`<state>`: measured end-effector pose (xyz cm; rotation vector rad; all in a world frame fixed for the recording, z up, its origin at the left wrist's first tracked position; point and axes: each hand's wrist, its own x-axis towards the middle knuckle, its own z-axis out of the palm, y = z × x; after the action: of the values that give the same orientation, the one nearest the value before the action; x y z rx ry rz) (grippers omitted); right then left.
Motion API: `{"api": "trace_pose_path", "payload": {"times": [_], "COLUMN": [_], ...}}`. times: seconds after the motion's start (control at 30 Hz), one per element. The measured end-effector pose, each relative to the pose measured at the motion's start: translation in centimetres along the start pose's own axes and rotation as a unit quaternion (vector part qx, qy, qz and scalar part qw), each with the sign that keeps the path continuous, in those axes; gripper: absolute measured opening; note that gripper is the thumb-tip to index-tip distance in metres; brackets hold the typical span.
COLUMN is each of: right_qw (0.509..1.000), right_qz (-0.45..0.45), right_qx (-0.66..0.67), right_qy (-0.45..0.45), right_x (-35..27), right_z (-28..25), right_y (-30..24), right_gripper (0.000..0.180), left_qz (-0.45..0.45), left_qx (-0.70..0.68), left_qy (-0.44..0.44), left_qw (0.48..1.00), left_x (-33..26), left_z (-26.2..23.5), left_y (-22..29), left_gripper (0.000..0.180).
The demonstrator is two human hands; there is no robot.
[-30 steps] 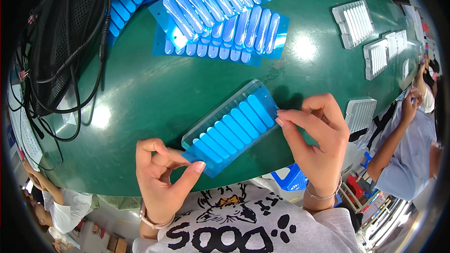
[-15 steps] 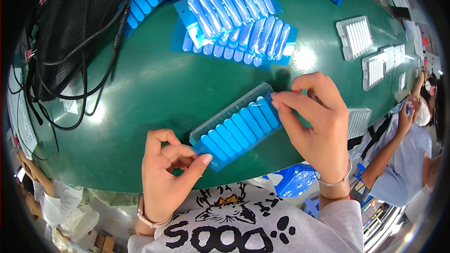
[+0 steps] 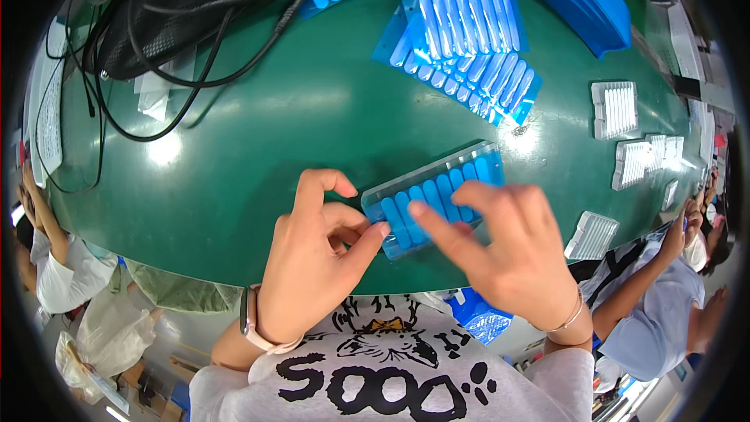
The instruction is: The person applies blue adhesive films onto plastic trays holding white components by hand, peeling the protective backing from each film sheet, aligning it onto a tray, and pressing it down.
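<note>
A blue film sheet with a row of several rounded light-blue strips [image 3: 432, 194] lies over a clear plastic tray [image 3: 426, 170] in front of me, both slanting up to the right. My left hand [image 3: 316, 246] pinches the sheet's near-left corner between thumb and index finger. Over the right part of the sheet is my right hand [image 3: 508, 246], its fingers apart and slightly blurred. Its index fingertip is on or just above the strips; contact cannot be told. That hand hides the sheet's near-right part.
Several blue strip sheets [image 3: 473, 27] are piled at the back, beside a blue bin [image 3: 582, 0]. A black mesh container [image 3: 180, 8] with loose cables is at the far left. Clear ribbed trays [image 3: 615, 109] stand on the green table [image 3: 258, 141] at right. Other people sit at both sides.
My right hand has let go of the sheet's right end and moved left over the strips. My left hand keeps its pinch. The whole view has shifted.
</note>
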<state>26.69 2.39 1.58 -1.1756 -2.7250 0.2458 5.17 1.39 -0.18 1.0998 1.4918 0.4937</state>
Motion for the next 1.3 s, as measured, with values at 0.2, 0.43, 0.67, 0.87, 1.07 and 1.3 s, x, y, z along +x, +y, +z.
{"api": "trace_pose_path", "payload": {"times": [0.2,0.43,0.67,0.87,1.07,1.3], "right_qw": [0.996,0.994,0.992,0.989,0.984,0.989], "right_qz": [-0.063,-0.085,-0.02,-0.048,-0.031,0.039], "right_qx": [-0.038,-0.057,0.025,0.011,-0.092,-0.065], "right_qy": [-0.051,-0.05,-0.12,-0.143,-0.15,-0.125], "right_x": [-0.2,-0.3,-1.1,-5.3,-4.7,-4.4], "right_z": [0.9,0.7,-0.8,0.0,0.4,-0.1], "right_y": [-0.6,0.7,1.8,4.8,3.0,-0.8], "right_gripper": [0.037,0.038,0.044,0.063,0.064,0.07], "left_qz": [0.004,0.021,0.159,0.249,0.243,0.306], "left_qx": [-0.031,-0.043,0.057,-0.053,0.015,0.006], "left_qy": [-0.029,-0.027,0.032,0.056,0.037,0.067], "left_qw": [0.999,0.999,0.985,0.965,0.969,0.95], "left_x": [-0.1,0.5,-0.5,1.4,1.0,1.9], "left_z": [-0.4,0.2,-0.4,2.8,2.2,2.5], "left_y": [-0.4,-0.1,-2.4,-3.2,-2.4,-2.8], "left_gripper": [0.042,0.038,0.016,0.036,0.041,0.036]}}
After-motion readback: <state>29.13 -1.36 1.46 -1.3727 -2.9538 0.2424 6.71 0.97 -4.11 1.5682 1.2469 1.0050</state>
